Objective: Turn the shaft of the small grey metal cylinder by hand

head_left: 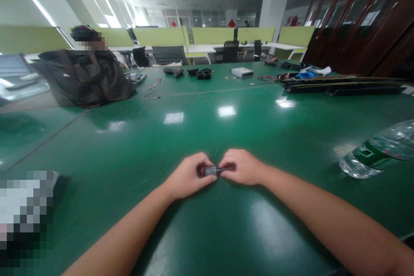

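Note:
My left hand (190, 175) is closed around a small grey cylindrical part (211, 170), with its thumb along the near side and a dark, reddish end inside the curled fingers. From the other side, my right hand (241, 167) pinches the thin dark rod (221, 170) that lines up with the cylinder. Both hands rest low over the green tabletop (200, 138), fingertips almost meeting. The exact kind of part is too small and too covered to tell.
A clear water bottle (378, 151) lies at the right. A dark bag (87, 77) stands at the back left. Far across are a power drill (174, 72), a white box (242, 72), a cable (151, 90) and long black bars (343, 85). Someone sits behind the bag.

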{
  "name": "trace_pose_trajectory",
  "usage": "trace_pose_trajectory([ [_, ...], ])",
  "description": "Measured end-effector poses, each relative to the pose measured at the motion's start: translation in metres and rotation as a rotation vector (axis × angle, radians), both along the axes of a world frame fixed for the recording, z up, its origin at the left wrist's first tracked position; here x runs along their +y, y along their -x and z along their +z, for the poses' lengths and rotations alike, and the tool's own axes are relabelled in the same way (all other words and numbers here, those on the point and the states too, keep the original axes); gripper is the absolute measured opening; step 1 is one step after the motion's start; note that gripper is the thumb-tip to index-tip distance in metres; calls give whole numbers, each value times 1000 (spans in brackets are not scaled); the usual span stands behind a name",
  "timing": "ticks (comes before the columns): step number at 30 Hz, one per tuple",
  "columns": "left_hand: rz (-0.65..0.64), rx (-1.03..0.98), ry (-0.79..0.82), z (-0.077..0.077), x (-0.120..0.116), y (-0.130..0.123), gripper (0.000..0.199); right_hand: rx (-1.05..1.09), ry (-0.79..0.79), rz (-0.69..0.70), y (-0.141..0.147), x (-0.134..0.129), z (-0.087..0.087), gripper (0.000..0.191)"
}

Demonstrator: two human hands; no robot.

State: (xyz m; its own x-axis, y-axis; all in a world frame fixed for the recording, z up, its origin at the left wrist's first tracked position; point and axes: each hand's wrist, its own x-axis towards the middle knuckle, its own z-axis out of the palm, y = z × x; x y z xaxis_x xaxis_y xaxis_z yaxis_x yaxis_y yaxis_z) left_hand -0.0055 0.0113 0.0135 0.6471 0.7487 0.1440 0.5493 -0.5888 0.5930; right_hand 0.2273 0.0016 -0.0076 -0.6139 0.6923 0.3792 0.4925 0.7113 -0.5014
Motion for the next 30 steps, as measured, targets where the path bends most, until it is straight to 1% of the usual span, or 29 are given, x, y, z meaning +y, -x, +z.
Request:
trace_pose_trajectory([
  [13, 0, 0, 14, 1, 0, 0, 21, -16, 14, -16, -7, 0, 3, 9],
  [21, 7, -10, 21, 0, -1, 0, 20, -29, 60, -26, -14, 1, 7, 8],
  [30, -3, -3, 18, 0, -1, 0, 21, -49, 77, -42, -18, 0, 8, 8],
])
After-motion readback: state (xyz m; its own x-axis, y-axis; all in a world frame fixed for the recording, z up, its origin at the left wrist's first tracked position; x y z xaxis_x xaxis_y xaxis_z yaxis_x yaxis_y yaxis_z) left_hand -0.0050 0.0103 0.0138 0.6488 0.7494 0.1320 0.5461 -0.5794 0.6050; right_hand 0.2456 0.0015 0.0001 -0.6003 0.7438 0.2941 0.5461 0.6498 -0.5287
